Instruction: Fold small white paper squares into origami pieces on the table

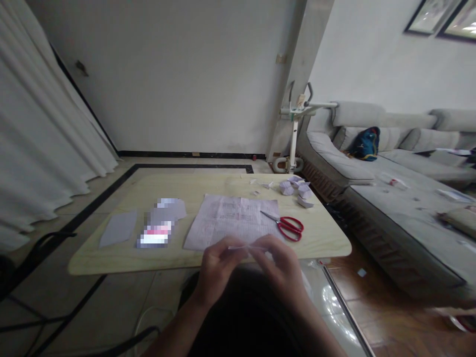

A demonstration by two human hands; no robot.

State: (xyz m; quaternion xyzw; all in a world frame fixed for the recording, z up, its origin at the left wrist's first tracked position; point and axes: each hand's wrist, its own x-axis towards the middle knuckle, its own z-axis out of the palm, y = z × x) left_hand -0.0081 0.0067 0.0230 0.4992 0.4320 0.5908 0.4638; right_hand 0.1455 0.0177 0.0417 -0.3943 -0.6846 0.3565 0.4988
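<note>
My left hand [222, 263] and my right hand [277, 260] meet above the near edge of the table. Between their fingertips they pinch a small folded strip of white paper [238, 247], mostly hidden by the fingers. Just beyond them lies a large creased sheet of paper [234, 218] with faint writing. Red-handled scissors [291, 228] rest partly on its right side, blades pointing left and away. Several small folded paper pieces [297, 188] sit near the table's far right corner.
Small paper scraps [267, 185] lie along the far side of the wooden table [323, 238]. To the left are a blank sheet [119, 228] and a blurred-out item [158, 230]. A grey sofa [357, 176] stands at right, a curtain [44, 129] at left.
</note>
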